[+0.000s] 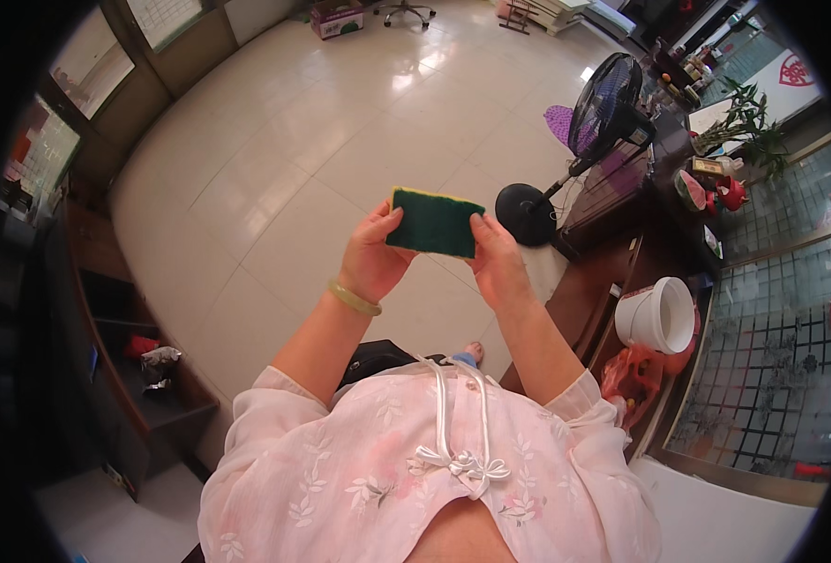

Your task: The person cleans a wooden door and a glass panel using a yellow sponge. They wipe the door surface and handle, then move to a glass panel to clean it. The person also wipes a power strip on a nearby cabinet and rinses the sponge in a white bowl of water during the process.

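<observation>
A scouring sponge with a dark green abrasive face and a thin yellow edge is held up in front of me, above the tiled floor. My left hand grips its left end, thumb on the green face, with a pale green bangle round the wrist. At the opposite end, my right hand pinches the sponge between thumb and fingers. The fingers behind the sponge are mostly hidden.
A black standing fan stands ahead on the right, beside a dark wooden cabinet. Nearer are a white plastic bucket and a red plastic bag. On the left is an open dark shelf unit holding foil and red packets.
</observation>
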A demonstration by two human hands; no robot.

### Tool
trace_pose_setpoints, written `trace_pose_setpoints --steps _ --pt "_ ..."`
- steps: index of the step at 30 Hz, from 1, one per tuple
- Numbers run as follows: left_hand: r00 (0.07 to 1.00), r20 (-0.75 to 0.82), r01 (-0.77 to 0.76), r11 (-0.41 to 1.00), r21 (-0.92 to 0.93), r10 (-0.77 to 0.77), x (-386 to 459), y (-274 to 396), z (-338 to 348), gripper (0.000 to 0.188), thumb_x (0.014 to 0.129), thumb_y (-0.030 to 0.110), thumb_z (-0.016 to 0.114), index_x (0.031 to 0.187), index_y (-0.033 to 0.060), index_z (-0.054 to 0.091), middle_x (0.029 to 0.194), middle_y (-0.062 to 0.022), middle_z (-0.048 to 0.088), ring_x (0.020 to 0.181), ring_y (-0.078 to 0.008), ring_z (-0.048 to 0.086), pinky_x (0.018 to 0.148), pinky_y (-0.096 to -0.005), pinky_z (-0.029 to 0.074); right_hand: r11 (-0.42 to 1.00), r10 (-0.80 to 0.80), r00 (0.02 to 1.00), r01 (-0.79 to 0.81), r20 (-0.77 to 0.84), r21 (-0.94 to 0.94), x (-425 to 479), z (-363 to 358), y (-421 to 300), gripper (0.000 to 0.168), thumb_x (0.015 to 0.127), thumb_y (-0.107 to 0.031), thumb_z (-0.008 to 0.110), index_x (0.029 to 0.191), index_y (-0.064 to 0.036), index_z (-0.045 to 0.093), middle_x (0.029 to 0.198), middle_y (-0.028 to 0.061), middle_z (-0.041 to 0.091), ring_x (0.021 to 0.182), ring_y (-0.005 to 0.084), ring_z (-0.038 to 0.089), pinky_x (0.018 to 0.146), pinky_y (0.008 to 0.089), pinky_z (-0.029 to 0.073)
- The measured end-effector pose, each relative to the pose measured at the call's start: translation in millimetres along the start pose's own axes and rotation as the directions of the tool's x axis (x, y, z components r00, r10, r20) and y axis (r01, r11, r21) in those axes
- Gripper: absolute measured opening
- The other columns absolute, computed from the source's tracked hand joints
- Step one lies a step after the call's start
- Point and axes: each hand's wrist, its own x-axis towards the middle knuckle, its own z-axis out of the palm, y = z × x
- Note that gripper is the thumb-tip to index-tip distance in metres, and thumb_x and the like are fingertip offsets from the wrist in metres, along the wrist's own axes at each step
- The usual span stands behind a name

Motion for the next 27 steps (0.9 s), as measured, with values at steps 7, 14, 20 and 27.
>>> trace_pose_setpoints --steps 7,14,20,27 --pt "0.977 -0.203 -0.003 0.963 0.269 0.06 -0.7 -8.6 -11.7 0.026 0.089 0.015 0.06 0.112 0.003 0.053 0.106 -0.0071 0.063 0.097 -0.0164 0.061 0.088 -0.0359 0.048 0.991 -0.124 0.987 0.118 -0.105 -0.062 -6.8 9.3 -6.9 0.019 0.091 -0.011 0.06 0.106 0.0 0.059 0.096 0.0049 0.065 0.086 0.0109 0.06 0.079 0.0252 0.048" --pt "0.994 -0.003 0.109 0.975 0.195 -0.11 -3.3 -7.8 3.1 0.05 0.087 0.018 0.064 0.13 0.0014 0.046 0.121 -0.0099 0.056 0.11 -0.0192 0.056 0.094 -0.0363 0.046 0.987 -0.104 0.994 0.099 -0.029 -0.129 -2.4 5.6 -16.0 0.013 0.091 -0.011 0.06 0.101 -0.003 0.06 0.088 0.003 0.064 0.07 0.0093 0.06 0.056 0.0233 0.046" --pt "0.988 -0.021 0.157 0.977 0.142 -0.156 5.7 -15.0 9.3 0.049 0.091 0.019 0.059 0.135 0.004 0.043 0.128 -0.0098 0.053 0.115 -0.0213 0.054 0.098 -0.0375 0.044 0.877 -0.247 0.963 0.175 -0.108 -0.448 -0.4 -1.1 -11.8 0.023 0.089 -0.009 0.061 0.11 0.0 0.056 0.098 0.0053 0.062 0.084 0.0112 0.059 0.071 0.0236 0.047" --pt "0.998 -0.06 0.031 0.992 0.12 -0.024 21.0 -24.4 11.4 0.048 0.095 0.023 0.052 0.138 0.0067 0.039 0.134 -0.0092 0.048 0.123 -0.0224 0.048 0.105 -0.0402 0.038 0.48 -0.645 0.745 0.566 0.168 -0.67 -12.5 14.5 -26.1 0.037 0.089 -0.004 0.056 0.125 0.002 0.048 0.119 0.0139 0.056 0.111 0.0218 0.054 0.098 0.0345 0.039"
